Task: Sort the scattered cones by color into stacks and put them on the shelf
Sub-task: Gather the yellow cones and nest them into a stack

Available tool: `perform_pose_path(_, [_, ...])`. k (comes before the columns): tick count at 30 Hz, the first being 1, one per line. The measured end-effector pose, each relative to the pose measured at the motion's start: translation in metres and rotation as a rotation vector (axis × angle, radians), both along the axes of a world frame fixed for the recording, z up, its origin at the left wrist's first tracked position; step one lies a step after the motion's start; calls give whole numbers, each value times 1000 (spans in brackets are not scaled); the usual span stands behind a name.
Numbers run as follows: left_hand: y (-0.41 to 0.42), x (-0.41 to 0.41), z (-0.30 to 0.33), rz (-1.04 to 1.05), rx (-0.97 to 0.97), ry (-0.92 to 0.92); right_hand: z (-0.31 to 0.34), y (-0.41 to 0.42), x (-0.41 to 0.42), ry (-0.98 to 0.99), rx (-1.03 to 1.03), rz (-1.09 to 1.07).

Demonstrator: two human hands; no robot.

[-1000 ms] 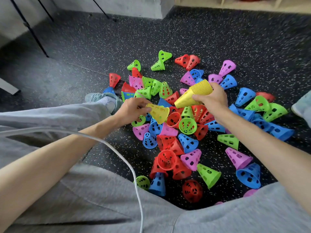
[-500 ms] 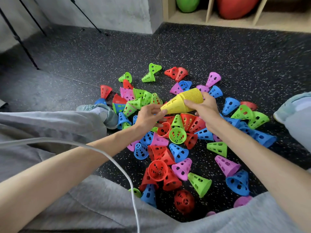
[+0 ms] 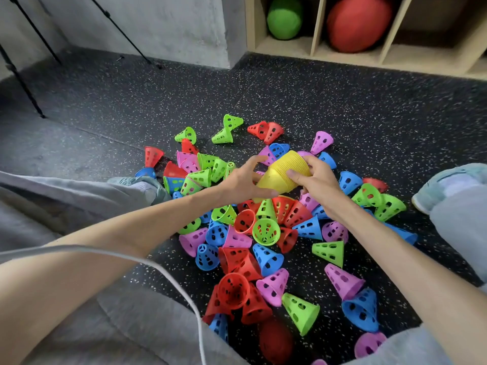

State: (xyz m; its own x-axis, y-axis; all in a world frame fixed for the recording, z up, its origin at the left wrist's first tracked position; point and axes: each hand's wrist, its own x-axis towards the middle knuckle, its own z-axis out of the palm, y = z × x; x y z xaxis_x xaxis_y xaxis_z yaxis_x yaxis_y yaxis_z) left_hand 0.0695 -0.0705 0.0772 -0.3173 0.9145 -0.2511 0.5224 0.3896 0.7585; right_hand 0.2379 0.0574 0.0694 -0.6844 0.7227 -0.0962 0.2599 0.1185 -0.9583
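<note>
Closest to the camera there's a white cable [image 3: 184,288] hanging across the lap, right over the near edge of the scattered cones [image 3: 263,233]. If an arm swings back for another cone it could snag and drag a few around.

Then the pile itself: red, blue, green and purple cones all mixed, some half nested in the wrong color, like the red cluster [image 3: 234,293] by the knee. Easy to grab two at once and end up with a blue one buried inside a red stack.

Mid-air above the pile is the yellow stack [image 3: 283,175], lying tilted with the narrow end toward the left. The left hand [image 3: 242,184] curls around that narrow end, the right hand [image 3: 316,177] wraps the wide rim end, thumb across the ribbed edges. I think the last cone is fully seated, but the fingers cover that end so I can't really tell. If it's loose, it slides off on the way over.

Farthest back is the wooden shelf [image 3: 316,30], with a green ball [image 3: 284,18] and a red ball [image 3: 358,22] already sitting in cubbies, so the stack could tip if it gets crammed in beside one.
</note>
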Motion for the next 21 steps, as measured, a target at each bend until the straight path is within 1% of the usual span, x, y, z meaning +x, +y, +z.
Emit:
perform_pose_path(3, [23,1,-8,-53,38,-1,-1,13,-4,-39,56,35])
perform_pose_path(6, [42,9,-28,-53,183,13,-5,28,-12,-85,124,56])
perform_pose_path(8, [49,15,-47,-31,277,-9,-9,38,-17,-150,166,103])
perform_pose_path(11, [54,15,-72,18,355,12,-21,53,-23,-208,135,197])
perform_pose_path(13, [58,11,-85,60,368,18,-29,59,-30,-208,117,222])
perform_pose_path(17, [64,4,-99,170,362,31,-44,63,-45,-170,127,142])
perform_pose_path(19, [65,0,-102,215,370,57,-46,64,-51,-136,111,55])
perform_pose_path(21, [65,-5,-106,268,373,60,-47,66,-54,-124,136,-45])
